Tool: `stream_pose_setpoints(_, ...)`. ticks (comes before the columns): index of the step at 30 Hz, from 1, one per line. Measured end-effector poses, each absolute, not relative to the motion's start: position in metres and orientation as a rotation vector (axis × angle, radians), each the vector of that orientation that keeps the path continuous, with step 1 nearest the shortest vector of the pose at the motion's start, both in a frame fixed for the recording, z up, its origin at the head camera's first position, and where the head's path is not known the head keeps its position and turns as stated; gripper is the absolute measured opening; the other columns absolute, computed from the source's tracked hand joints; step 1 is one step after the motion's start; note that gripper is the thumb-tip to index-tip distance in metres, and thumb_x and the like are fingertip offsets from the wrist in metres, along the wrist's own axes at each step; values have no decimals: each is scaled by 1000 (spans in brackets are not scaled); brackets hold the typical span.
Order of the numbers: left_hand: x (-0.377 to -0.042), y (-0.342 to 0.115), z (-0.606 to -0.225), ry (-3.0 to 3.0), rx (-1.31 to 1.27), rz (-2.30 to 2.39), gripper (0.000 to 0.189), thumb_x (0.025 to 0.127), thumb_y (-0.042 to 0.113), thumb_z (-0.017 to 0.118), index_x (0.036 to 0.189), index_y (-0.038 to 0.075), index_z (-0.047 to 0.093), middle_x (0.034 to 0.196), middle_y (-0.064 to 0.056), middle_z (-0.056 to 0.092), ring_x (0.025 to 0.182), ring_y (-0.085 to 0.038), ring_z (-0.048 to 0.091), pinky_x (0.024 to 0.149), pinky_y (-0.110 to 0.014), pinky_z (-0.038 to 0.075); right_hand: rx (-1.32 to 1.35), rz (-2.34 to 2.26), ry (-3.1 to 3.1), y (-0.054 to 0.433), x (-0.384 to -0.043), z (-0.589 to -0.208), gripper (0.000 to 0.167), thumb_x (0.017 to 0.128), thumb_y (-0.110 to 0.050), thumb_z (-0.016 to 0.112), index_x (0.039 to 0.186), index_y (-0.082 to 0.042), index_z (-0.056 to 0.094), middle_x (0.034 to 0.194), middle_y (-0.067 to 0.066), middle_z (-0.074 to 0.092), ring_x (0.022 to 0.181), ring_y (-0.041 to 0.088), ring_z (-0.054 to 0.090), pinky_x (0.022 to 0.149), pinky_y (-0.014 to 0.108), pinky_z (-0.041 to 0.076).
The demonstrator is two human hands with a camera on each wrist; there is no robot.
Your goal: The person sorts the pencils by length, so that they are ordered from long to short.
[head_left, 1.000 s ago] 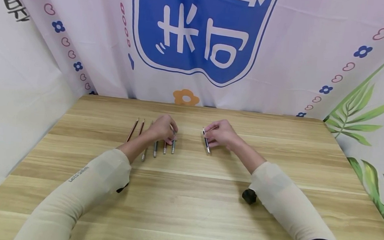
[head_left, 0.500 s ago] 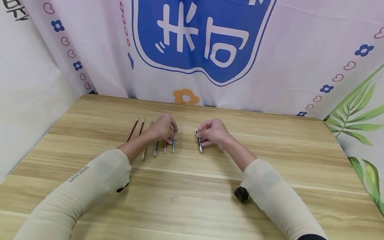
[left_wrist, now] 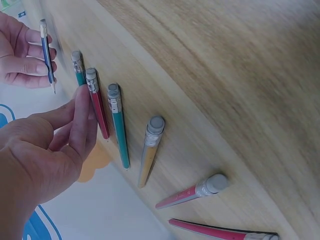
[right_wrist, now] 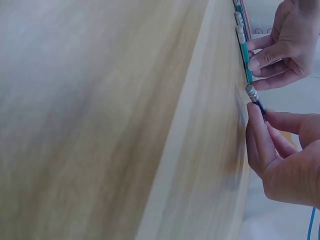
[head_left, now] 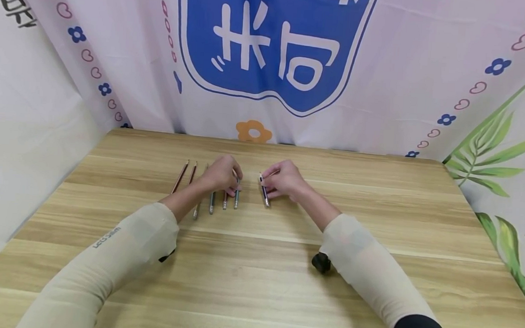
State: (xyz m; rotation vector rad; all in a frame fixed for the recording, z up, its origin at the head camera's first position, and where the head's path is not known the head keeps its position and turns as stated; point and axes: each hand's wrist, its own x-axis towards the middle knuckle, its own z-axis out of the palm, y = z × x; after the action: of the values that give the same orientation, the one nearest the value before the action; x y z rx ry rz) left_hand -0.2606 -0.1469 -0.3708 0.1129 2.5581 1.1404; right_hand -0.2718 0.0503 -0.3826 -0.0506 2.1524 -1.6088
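My left hand [head_left: 223,174] pinches a green pencil [head_left: 237,197] lying at the right end of a row on the table. In the right wrist view its thumb and fingers meet along that green pencil [right_wrist: 246,55]. A dark blue pencil [head_left: 264,194] with a white end is pinched between the fingertips of my right hand [head_left: 286,179], a short gap to the right of the row. To the left lie a red pencil [left_wrist: 97,100], another green pencil [left_wrist: 118,130], a yellow pencil [left_wrist: 150,155] and two more red ones, eraser ends toward me. My left forearm partly covers them in the head view.
The wood-grain table [head_left: 255,279] ends at the back against a printed curtain [head_left: 385,81]. White cloth [head_left: 30,119] hangs at the left and a leaf-patterned one [head_left: 492,163] at the right. A black wrist camera [head_left: 321,262] sits under the right sleeve.
My right hand has moved left with the dark blue pencil, closing in on the row. The left hand and the lying pencils have stayed in place.
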Motion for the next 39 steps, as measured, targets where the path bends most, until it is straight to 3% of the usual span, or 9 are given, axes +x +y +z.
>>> stream_pose_setpoints(39,-261,-148,-370,2545,131,1167,22,91,-21,61,112,-18,65,100,-28,67,66,-22,72,63,-30,67,-28,-1611,2285,12,-271,-385,15,89,13,70,104,10,70,95,23,73,71,23,71,66,33,67)
